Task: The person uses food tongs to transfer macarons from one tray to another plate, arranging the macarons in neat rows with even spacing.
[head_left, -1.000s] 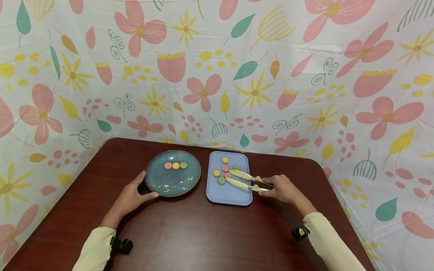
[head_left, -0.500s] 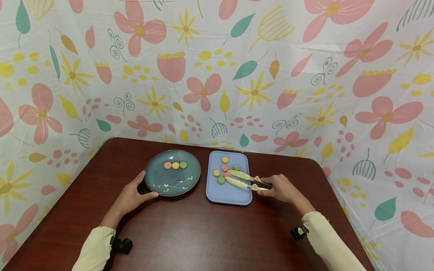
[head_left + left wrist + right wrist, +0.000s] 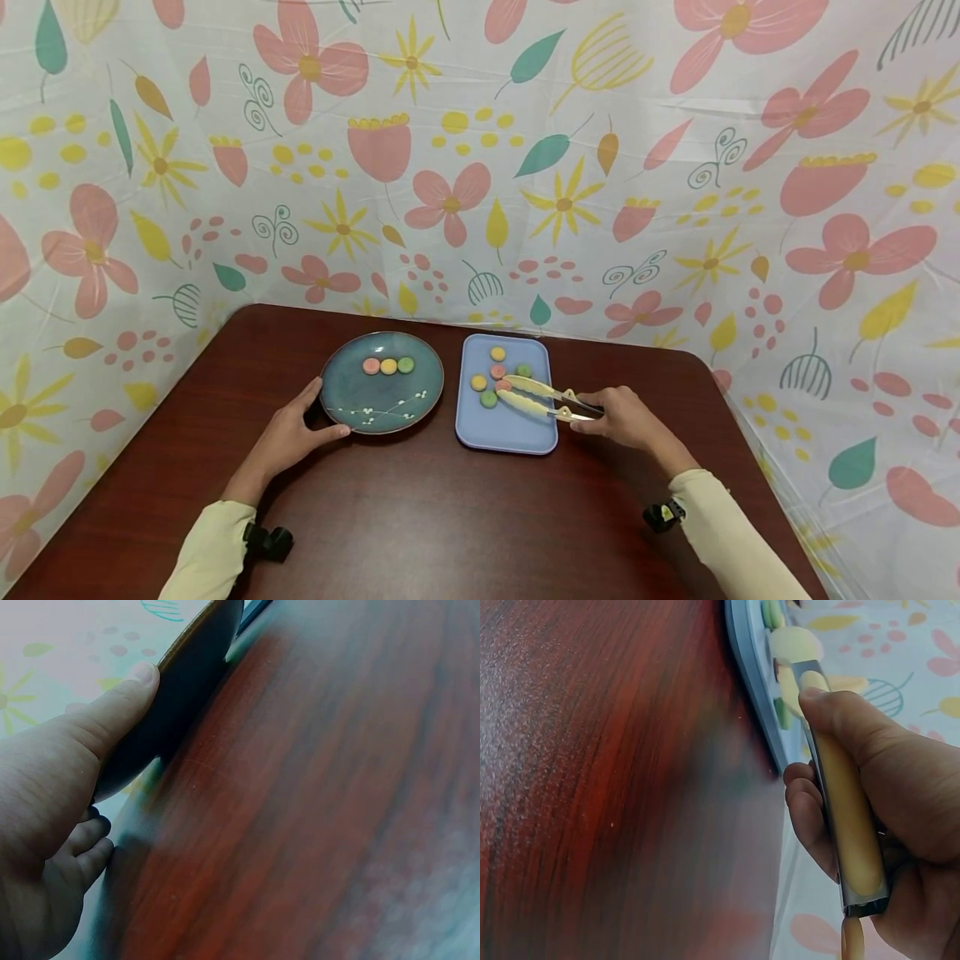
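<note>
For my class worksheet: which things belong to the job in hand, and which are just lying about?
Job:
tongs, in the right hand
macaron-like discs
blue tray
teal plate, left hand touching

Background:
table
floral cloth
wrist cameras

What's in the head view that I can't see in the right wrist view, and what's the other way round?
Only the head view shows the round plate, the three macarons on it, and the left hand at its rim. Only the right wrist view shows the yellow handle panel of the tongs along its length. Both show the right hand holding the tongs, the blue tray, the table and the floral cloth.
</note>
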A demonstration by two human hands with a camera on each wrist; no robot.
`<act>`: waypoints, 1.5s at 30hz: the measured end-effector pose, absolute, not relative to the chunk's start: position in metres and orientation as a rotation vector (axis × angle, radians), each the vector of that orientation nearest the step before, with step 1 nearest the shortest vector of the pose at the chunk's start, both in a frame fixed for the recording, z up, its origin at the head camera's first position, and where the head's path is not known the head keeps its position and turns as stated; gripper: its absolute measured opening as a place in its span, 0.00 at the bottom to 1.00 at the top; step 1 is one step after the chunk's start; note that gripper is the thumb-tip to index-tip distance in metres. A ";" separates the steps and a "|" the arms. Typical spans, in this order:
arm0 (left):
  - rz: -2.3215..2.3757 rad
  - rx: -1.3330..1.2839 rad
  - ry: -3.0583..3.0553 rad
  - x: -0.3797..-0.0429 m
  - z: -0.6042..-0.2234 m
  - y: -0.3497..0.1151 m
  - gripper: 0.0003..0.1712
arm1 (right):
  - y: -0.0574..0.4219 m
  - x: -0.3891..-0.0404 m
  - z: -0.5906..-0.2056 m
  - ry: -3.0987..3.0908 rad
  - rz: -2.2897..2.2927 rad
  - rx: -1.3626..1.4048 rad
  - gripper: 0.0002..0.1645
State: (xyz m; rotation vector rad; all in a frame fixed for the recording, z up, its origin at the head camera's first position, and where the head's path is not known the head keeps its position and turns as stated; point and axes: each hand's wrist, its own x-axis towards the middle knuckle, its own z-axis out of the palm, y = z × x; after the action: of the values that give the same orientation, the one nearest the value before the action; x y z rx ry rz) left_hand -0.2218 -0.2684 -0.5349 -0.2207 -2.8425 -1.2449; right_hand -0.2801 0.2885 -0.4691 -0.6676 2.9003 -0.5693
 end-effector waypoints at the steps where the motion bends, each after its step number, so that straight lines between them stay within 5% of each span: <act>1: -1.245 -0.220 -2.843 -0.222 -0.535 -0.268 0.68 | 0.289 -0.280 -0.469 2.902 -0.571 -0.658 0.33; 27: -1.251 -0.208 -2.857 -0.222 -0.535 -0.269 0.69 | 0.292 -0.286 -0.421 2.941 -0.577 -0.778 0.32; 45: -1.252 -0.211 -2.854 -0.222 -0.534 -0.269 0.69 | 0.253 -0.292 -0.394 2.906 -0.594 -0.879 0.34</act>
State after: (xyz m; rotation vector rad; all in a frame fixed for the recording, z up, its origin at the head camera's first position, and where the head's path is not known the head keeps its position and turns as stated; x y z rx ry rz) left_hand -0.2222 -0.2690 -0.5344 -0.2113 -2.8537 -1.2523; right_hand -0.2920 0.2525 -0.3939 -0.8793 2.9059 -0.5936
